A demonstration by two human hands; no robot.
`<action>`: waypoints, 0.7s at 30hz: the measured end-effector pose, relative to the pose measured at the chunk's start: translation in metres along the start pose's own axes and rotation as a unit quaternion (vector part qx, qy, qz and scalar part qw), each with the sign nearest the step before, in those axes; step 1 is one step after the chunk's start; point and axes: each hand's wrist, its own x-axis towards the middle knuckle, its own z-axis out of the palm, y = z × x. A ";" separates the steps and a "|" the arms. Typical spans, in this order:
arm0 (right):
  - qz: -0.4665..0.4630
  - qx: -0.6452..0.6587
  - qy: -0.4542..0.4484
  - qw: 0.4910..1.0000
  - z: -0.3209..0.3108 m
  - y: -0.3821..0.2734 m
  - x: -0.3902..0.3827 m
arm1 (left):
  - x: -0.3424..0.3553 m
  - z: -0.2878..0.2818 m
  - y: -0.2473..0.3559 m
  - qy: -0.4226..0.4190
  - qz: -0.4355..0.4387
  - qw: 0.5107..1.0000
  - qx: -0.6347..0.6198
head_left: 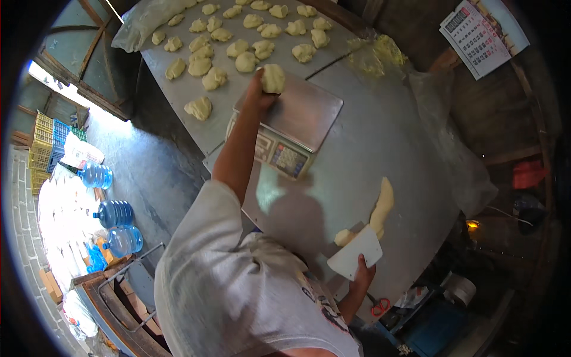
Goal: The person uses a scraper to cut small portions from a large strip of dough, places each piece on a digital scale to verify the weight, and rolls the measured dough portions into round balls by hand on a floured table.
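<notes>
The lumpy, pale yellow ball of dough (274, 78) hides part of the left hand (256, 95) from me. The bare left arm (235, 163) covers a bit of the square, silver metal scale (306, 113). The flat white plastic scraper (357, 253) hides some of a small, pale dough piece (343, 237). Far left, the crinkly, clear plastic sheet (140, 27) gets cut off. The white paper calendar's (474, 44) littlest marks are too tiny to read.

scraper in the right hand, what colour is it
The scraper is white; it shows best in the head view.
</notes>
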 end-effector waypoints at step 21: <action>-0.027 -0.029 0.109 0.993 0.010 -0.039 0.004 | -0.044 0.076 -0.063 -0.041 0.489 0.626 0.606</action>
